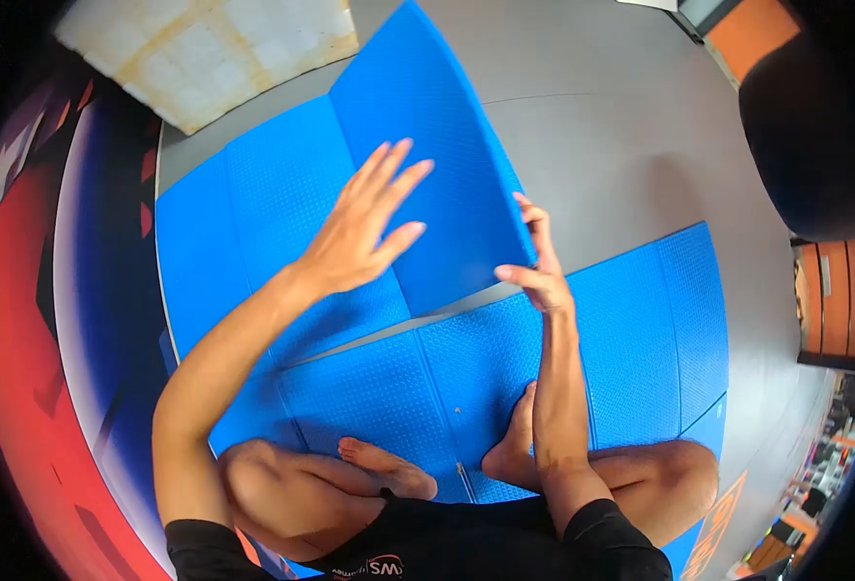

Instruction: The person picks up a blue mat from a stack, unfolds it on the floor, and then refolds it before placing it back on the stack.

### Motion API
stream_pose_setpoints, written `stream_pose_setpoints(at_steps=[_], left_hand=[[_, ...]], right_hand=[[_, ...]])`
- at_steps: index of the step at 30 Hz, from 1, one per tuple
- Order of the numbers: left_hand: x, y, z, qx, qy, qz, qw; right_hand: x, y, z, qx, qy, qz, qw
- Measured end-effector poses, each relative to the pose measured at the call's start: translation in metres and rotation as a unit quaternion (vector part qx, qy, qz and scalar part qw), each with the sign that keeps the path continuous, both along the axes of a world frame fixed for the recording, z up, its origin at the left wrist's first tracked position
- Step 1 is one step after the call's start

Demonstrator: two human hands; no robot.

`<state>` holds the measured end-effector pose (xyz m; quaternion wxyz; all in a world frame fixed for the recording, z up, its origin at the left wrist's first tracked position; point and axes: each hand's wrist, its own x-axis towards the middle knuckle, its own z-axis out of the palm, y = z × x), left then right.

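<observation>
2 bare feet [389,468] on the near blue mat [631,300], which lies flat. 2 hands out front. Right hand [541,263]: fingers closed on 1 edge of the far blue mat [287,184], thumb on the near side. Left hand [358,230]: fingers spread wide, holding nothing, in front of the raised panel [427,111]; can't tell if touching. Far mat shows 3 panels: 2 flat on the grey floor [602,145], 1 tilted up. 1 white box [224,58] beyond.

Grey floor [602,145] lies between a printed panel [26,290] and perhaps an orange cabinet [829,295].
</observation>
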<state>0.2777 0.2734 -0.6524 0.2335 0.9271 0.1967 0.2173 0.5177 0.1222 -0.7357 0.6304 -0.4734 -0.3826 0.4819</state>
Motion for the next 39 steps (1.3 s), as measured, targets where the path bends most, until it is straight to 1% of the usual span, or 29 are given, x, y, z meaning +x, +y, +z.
stream_pose_setpoints(at_steps=[1, 3, 5, 6, 7, 8, 9, 10, 12, 13, 14, 17, 22, 26, 29, 30, 31, 33, 34, 35, 36, 37, 38, 39], left_hand=[[0.02, -0.004, 0.012, 0.055, 0.019, -0.035, 0.998], [0.047, -0.011, 0.025, 0.164, 0.055, -0.099, 0.98], [0.052, -0.013, 0.015, 0.133, 0.071, -0.138, 0.979], [0.051, -0.014, 0.012, 0.118, 0.082, -0.155, 0.977], [0.048, -0.015, 0.013, 0.131, 0.079, -0.149, 0.977], [0.043, -0.016, 0.015, 0.143, 0.077, -0.144, 0.976], [0.037, -0.016, 0.017, 0.154, 0.076, -0.139, 0.975], [0.032, -0.015, 0.015, 0.172, 0.059, -0.137, 0.974], [0.02, -0.012, 0.016, 0.177, 0.054, -0.137, 0.973], [0.014, -0.011, 0.015, 0.177, 0.053, -0.136, 0.973], [0.01, -0.012, 0.014, 0.187, 0.054, -0.132, 0.972], [0.0, -0.017, 0.013, 0.196, 0.056, -0.132, 0.97], [-0.001, -0.028, -0.005, 0.22, 0.041, -0.12, 0.967], [0.004, -0.032, -0.024, 0.203, 0.077, -0.127, 0.968], [0.021, -0.032, -0.044, 0.166, 0.128, -0.154, 0.966], [0.03, -0.033, -0.05, 0.151, 0.149, -0.164, 0.963], [0.038, -0.032, -0.056, 0.137, 0.171, -0.173, 0.96], [0.063, -0.037, -0.073, 0.108, 0.166, -0.168, 0.966], [0.078, -0.042, -0.083, 0.093, 0.164, -0.166, 0.968], [0.092, -0.045, -0.093, 0.088, 0.148, -0.156, 0.973], [0.107, -0.049, -0.104, 0.082, 0.132, -0.146, 0.977], [0.12, -0.054, -0.112, 0.077, 0.117, -0.136, 0.981], [0.131, -0.058, -0.12, 0.074, 0.107, -0.126, 0.983], [0.14, -0.062, -0.127, 0.07, 0.103, -0.117, 0.985]], right_hand=[[-0.002, 0.003, 0.0, 0.015, -0.004, 0.027, 1.0], [-0.017, 0.003, 0.004, 0.057, 0.105, 0.079, 0.99], [-0.017, 0.002, -0.023, 0.092, 0.24, 0.151, 0.955], [-0.016, 0.003, -0.032, 0.052, 0.208, 0.147, 0.966], [-0.014, 0.008, -0.042, 0.015, 0.176, 0.144, 0.974], [-0.014, 0.015, -0.062, -0.052, 0.066, 0.142, 0.986], [-0.015, 0.021, -0.09, -0.12, -0.045, 0.136, 0.982], [-0.012, 0.024, -0.13, -0.183, -0.298, 0.131, 0.928], [-0.018, 0.012, -0.163, -0.223, -0.473, 0.113, 0.844], [-0.022, 0.007, -0.163, -0.242, -0.554, 0.104, 0.79], [-0.019, 0.003, -0.162, -0.27, -0.586, 0.106, 0.757], [0.003, -0.004, -0.149, -0.312, -0.626, 0.082, 0.71], [0.068, -0.007, -0.147, -0.371, -0.615, 0.057, 0.694], [0.125, -0.016, -0.145, -0.433, -0.58, 0.02, 0.69], [0.179, -0.029, -0.147, -0.474, -0.574, -0.016, 0.667], [0.194, -0.032, -0.14, -0.492, -0.577, -0.035, 0.651], [0.212, -0.036, -0.147, -0.507, -0.576, -0.075, 0.637], [0.248, -0.045, -0.178, -0.532, -0.574, -0.15, 0.604], [0.261, -0.044, -0.199, -0.547, -0.583, -0.213, 0.561], [0.267, -0.048, -0.206, -0.462, -0.528, -0.195, 0.686], [0.272, -0.051, -0.21, -0.364, -0.459, -0.172, 0.792], [0.27, -0.054, -0.205, -0.256, -0.378, -0.145, 0.878], [0.258, -0.054, -0.206, -0.226, -0.459, -0.121, 0.851], [0.24, -0.054, -0.192, -0.287, -0.491, -0.111, 0.815]])
